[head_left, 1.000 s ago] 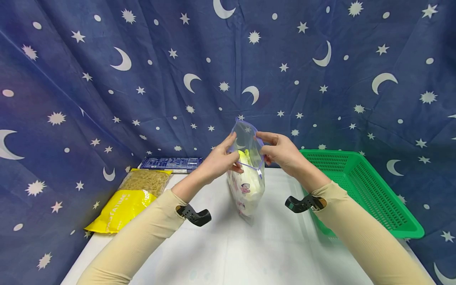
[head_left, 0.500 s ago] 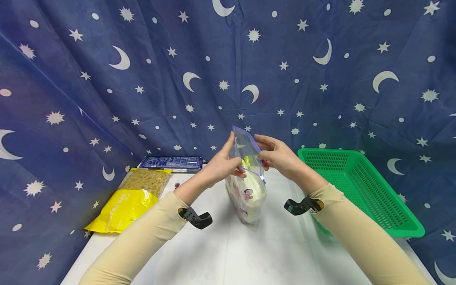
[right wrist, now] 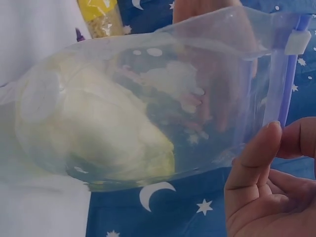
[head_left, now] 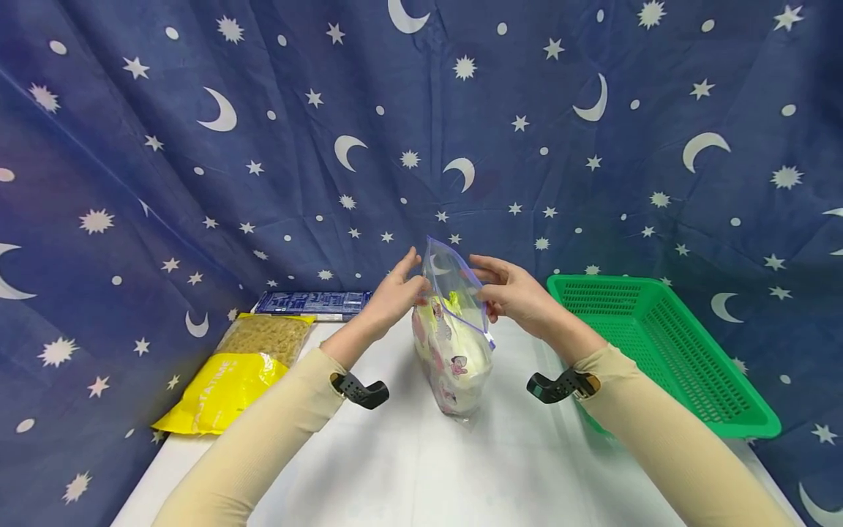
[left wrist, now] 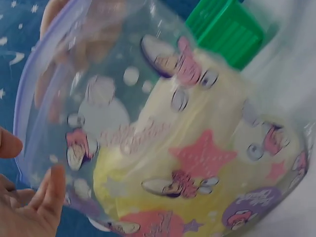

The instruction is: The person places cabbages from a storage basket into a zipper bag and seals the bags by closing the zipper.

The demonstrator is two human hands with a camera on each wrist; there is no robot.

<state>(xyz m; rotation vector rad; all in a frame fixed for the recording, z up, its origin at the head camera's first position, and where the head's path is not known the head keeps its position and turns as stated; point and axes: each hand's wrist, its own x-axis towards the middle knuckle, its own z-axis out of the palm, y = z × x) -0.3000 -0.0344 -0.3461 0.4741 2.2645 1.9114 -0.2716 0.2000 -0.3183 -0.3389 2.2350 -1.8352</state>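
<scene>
A clear zip bag (head_left: 454,366) with a purple rim and pink cartoon prints stands upright on the white table. Inside it is a pale vegetable that looks like a napa cabbage (head_left: 453,300), its yellow-green leaves toward the bag's mouth. My right hand (head_left: 516,293) pinches the bag's rim between thumb and index finger, as the right wrist view shows. At the bag's left side my left hand (head_left: 395,296) has its thumb and fingers spread apart, close to the plastic. A white slider (right wrist: 297,43) sits at one end of the purple zip.
To the right is a green plastic basket (head_left: 698,359). On the left lie a yellow pasta bag (head_left: 230,388) and, behind it, a blue flat packet (head_left: 316,304). A blue curtain (head_left: 421,124) with moons and stars hangs behind the table.
My left hand has let go of the bag's rim and moved slightly left. The bag's top has leaned left and dropped a little; the right hand stays at the rim.
</scene>
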